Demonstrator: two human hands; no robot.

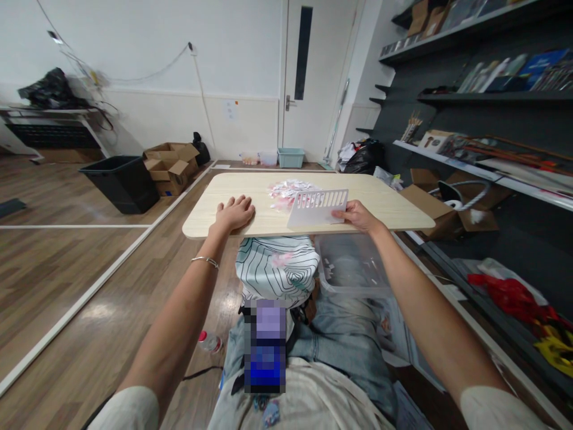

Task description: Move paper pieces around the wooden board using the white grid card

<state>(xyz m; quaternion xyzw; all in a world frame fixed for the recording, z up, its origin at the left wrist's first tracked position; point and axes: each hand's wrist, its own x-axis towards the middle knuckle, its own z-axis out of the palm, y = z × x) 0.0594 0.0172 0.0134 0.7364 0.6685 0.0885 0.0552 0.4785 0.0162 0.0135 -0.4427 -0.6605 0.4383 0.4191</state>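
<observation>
My left hand (236, 213) lies flat on the left part of the pale wooden tabletop (210, 203), fingers spread, holding nothing. In my right hand (357, 216) is a white plastic panel with a row of slots (308, 216), pinched at its right edge between thumb and fingers. The panel is tilted up, its lower edge at or just above the tabletop. Behind it lies a loose pile of small white and pink pieces (289, 192), partly hidden by the panel; their kind is too small to make out.
Below the table's near edge are a patterned cloth bag (277, 269) and a clear plastic bin (353, 286) with small bits inside. A black waste bin (120, 185) and cardboard boxes (168, 170) stand left. Shelves (492, 95) line the right. A bottle (210, 342) is on the floor.
</observation>
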